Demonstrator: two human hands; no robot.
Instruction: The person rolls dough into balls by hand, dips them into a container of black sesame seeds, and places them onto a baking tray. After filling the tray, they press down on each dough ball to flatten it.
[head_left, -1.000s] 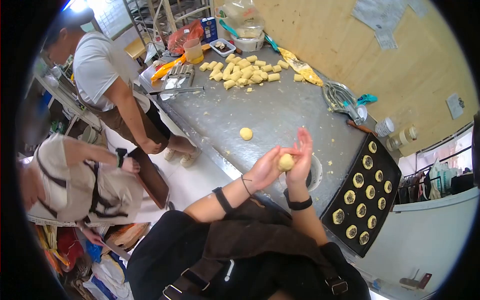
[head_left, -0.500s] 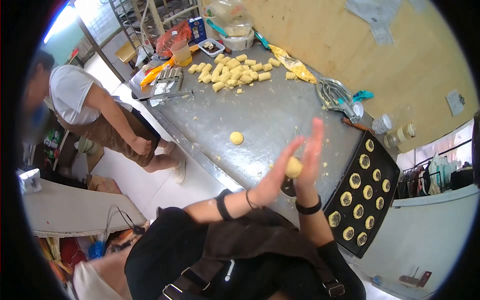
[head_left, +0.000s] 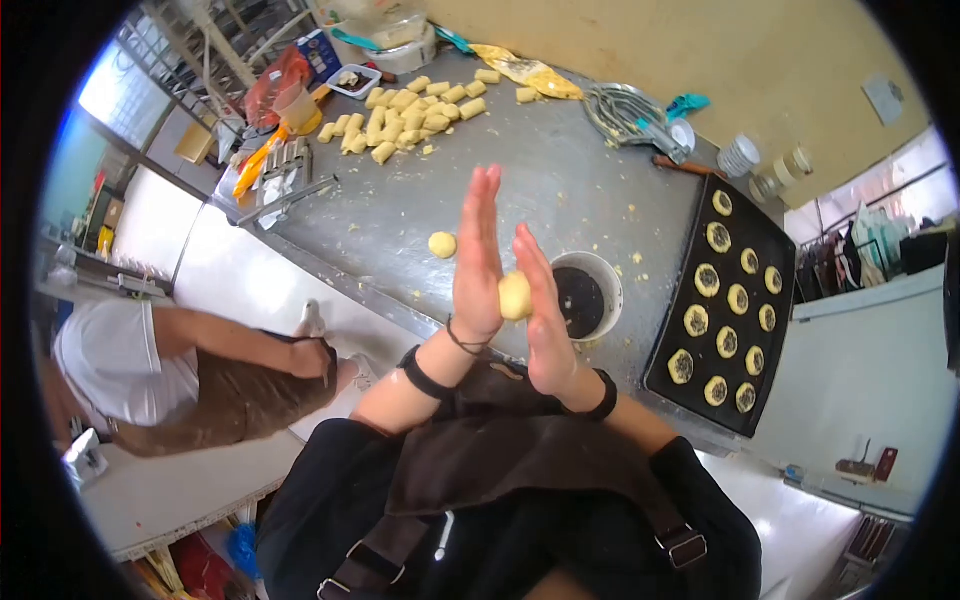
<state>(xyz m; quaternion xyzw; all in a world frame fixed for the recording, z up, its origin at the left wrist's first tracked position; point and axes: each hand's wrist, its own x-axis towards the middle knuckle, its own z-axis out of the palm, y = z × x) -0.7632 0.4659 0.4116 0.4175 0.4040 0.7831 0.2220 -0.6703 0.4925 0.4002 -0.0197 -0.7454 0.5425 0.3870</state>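
Observation:
Between my two palms sits a round ball of yellow dough (head_left: 515, 296). My left hand (head_left: 478, 265) presses on it from the left, fingers straight and pointing up. From the right, my right hand (head_left: 548, 320) bears against the same ball, its fingers also stretched out. A second dough ball (head_left: 442, 245) lies on the metal table (head_left: 350, 215), left of my hands. Just right of my right hand stands a white tub (head_left: 614, 290) with dark filling (head_left: 578, 300) inside.
A black baking tray (head_left: 668, 345) at the right carries several dough rounds with dark centres. Cut dough pieces (head_left: 405, 118) are heaped at the back, near wire whisks (head_left: 625, 115) and a rolling-pin-like stick (head_left: 685, 165). A co-worker (head_left: 200, 375) stands at the left.
My hands, still pressed about the dough ball, have shifted left and slid against each other. The tub of dark filling now shows more fully. The view has turned, and the co-worker appears lower.

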